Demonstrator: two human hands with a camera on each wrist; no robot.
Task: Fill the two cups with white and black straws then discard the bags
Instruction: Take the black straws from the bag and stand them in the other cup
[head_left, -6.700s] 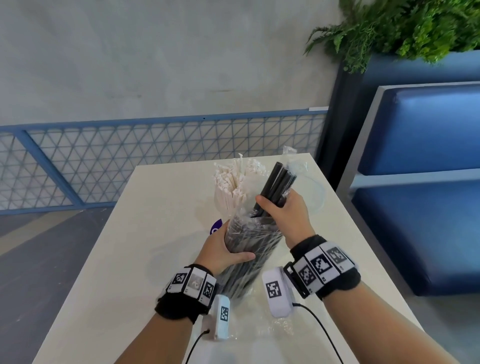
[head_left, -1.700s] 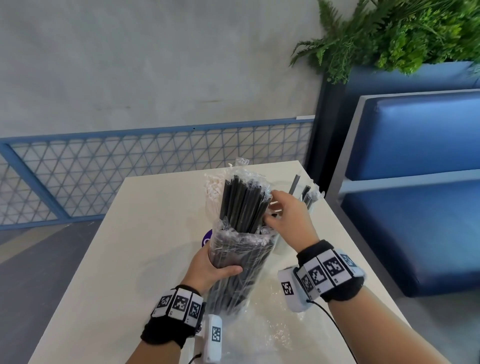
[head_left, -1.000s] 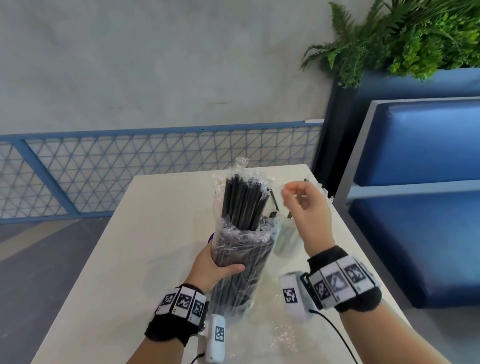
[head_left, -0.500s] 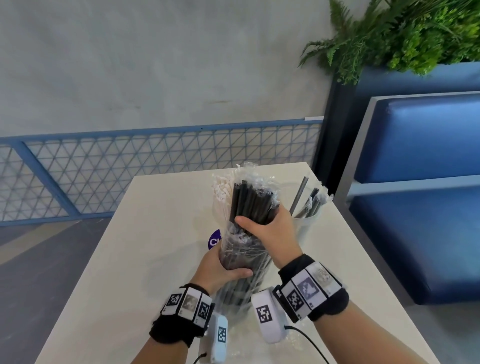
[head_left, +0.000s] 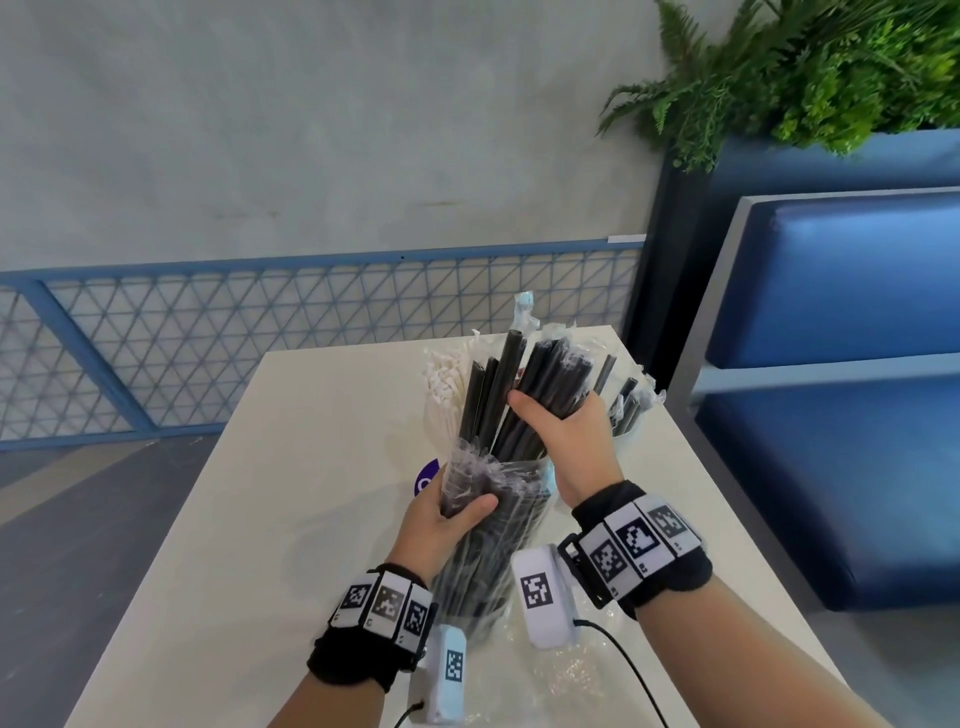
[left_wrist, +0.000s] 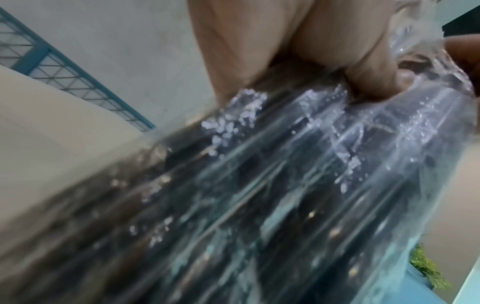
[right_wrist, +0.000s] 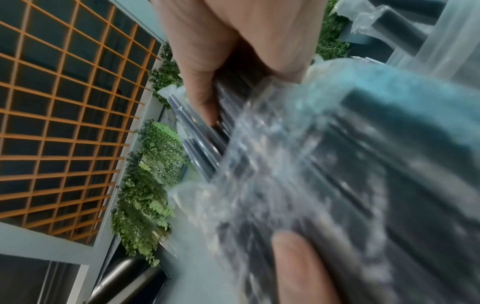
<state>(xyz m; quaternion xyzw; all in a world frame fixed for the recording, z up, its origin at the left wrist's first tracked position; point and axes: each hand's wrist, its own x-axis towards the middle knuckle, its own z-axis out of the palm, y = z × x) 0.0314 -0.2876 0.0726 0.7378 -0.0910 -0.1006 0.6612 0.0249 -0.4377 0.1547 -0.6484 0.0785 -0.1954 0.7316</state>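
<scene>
While my left hand (head_left: 447, 514) wraps its fingers and thumb around the clear bag of black straws (head_left: 488, 530), holding it nearly upright over the near middle of the bench (head_left: 291, 467), my right hand (head_left: 563, 431) is clenched around a bunch of black straws (head_left: 545, 384) that stick out of the bag's open top. That bunch sits just above and to the right of my left hand, leaning slightly right and away from me. A few more straws stand loose in the bag to the left of the gripped bunch.

From the left wrist view I see my thumb (left_wrist: 369, 82) pressing into the crinkled plastic, with the dark straws running down inside it; the picture is blurred. The right wrist view shows my fingers (right_wrist: 205, 90) curled over the wrapped straws.

Behind the bag, on the far side of the bench, a cup holds white straws (head_left: 441, 384); to the right, just beside my right hand, a clear cup (head_left: 631, 421) already holds a few black straws. More crumpled plastic (head_left: 571, 675) lies on the bench between my wrists.
</scene>
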